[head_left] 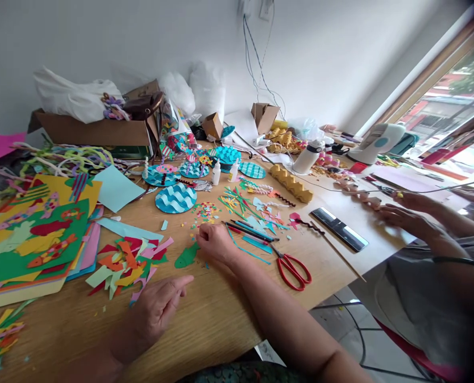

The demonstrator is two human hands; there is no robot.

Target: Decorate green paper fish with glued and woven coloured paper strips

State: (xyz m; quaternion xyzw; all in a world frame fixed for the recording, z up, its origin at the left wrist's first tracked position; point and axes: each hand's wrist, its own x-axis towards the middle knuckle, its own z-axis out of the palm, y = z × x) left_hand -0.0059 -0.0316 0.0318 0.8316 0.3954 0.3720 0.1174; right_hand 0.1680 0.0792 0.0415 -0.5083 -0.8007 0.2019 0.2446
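Note:
My left hand [157, 308] lies flat on the wooden table [213, 319], fingers stretched out and holding nothing, just below a heap of coloured paper scraps [127, 263]. My right hand [216, 242] rests curled on the table, fingers bent under, beside a green paper fish [186, 256]. What its fingers hold, if anything, is hidden. Red-handled scissors [292, 267] lie to its right, next to pencils and paper strips [248, 231].
A stack of coloured sheets [33, 239] sits at the left. Blue wavy paper discs [176, 198], glue bottles [216, 173] and cardboard boxes [97, 130] fill the back. Another person's hands [404, 213] work at the right edge near a black ruler [339, 229].

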